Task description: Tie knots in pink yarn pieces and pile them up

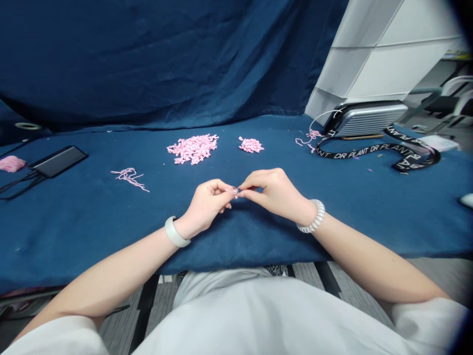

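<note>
Pink yarn piece (pixel 235 196), mostly hidden, is sitting pinched in the left hand (pixel 208 201) over the near table (pixel 74 231); the right hand (pixel 278 192) is holding a narrow pinch beside it, perhaps gripping too. Fingertip work seems underway, calling for steadiness. Farther off, a pink pile (pixel 192 149) is lying, loose strands (pixel 129 176) leftward.

"What does the small piece (pixel 235 197) look like?"
"Pink, mostly hidden; its full shape can't be told."
"And where is it?"
"Mid-frame, in the fingers (pixel 222 198) of the left hand (pixel 205 204), right hand (pixel 277 195) just beside."
</note>
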Tool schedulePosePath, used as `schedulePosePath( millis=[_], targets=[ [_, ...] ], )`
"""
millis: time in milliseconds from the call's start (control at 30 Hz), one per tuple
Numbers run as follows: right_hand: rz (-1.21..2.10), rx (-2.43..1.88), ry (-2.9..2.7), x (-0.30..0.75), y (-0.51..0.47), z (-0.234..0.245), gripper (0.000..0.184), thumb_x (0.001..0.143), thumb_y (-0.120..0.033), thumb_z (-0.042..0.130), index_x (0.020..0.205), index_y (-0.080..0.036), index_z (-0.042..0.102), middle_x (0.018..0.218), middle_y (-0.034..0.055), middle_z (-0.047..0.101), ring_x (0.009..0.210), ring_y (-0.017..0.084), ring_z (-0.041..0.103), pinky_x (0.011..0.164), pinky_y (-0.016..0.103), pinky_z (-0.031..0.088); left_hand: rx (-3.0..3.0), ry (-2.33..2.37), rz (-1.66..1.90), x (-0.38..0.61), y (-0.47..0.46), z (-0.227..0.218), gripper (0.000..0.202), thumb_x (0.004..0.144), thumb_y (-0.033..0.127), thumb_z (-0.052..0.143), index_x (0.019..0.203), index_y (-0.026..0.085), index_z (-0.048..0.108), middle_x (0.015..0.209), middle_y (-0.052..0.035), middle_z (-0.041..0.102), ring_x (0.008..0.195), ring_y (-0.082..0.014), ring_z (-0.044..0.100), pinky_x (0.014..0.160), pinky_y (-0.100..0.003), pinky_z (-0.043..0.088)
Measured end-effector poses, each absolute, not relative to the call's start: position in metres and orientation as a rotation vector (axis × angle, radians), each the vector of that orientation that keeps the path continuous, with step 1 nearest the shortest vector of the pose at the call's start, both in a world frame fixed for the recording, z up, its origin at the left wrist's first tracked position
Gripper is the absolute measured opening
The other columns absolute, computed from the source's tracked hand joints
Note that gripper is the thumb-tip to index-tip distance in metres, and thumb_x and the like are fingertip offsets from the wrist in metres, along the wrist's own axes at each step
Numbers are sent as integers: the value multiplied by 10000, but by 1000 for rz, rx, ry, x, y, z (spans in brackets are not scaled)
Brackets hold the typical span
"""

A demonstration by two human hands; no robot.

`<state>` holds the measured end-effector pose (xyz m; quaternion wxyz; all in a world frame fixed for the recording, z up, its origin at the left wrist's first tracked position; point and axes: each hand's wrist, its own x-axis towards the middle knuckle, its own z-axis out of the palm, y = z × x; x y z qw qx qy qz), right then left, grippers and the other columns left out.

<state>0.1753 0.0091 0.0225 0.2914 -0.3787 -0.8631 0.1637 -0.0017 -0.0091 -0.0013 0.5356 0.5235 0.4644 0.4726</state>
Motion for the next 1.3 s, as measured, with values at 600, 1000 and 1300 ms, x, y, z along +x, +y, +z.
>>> schedulePosePath(
  millis=[600, 1000, 1300],
  targets=[
    [298, -1191, -2578, 170, 6, 14, 271, 877, -301, 377, 946, -154, 594, 908, 35, 569, 804, 29, 510, 715, 157, 316, 1145, 1216, 827, -4, -6, 10, 147, 736, 235, 638, 752, 99, 585, 714, -58, 642, 580, -96, 609, 506, -176, 497],
    [-9, -1154, -2824, 157, 2, 7, 277, 897, -214, 276, 979, -126, 526, 930, 55, 500, 840, 65, 464, 781, 233, 329, 945, 1109, 721, -10, -3, 22, 325, 798, 409, 492, 1021, 197, 389, 692, -84, 637, 678, -229, 668, 571, -312, 529],
    [29, -942, -2931, 162, 14, 4, 240, 867, -228, 398, 845, -143, 621, 794, 35, 538, 721, 26, 411, 711, 205, 236, 903, 1130, 667, -10, -2, 23, 337, 832, 396, 429, 1090, 180, 404, 740, -130, 642, 706, -254, 672, 548, -298, 521]
  ],
)
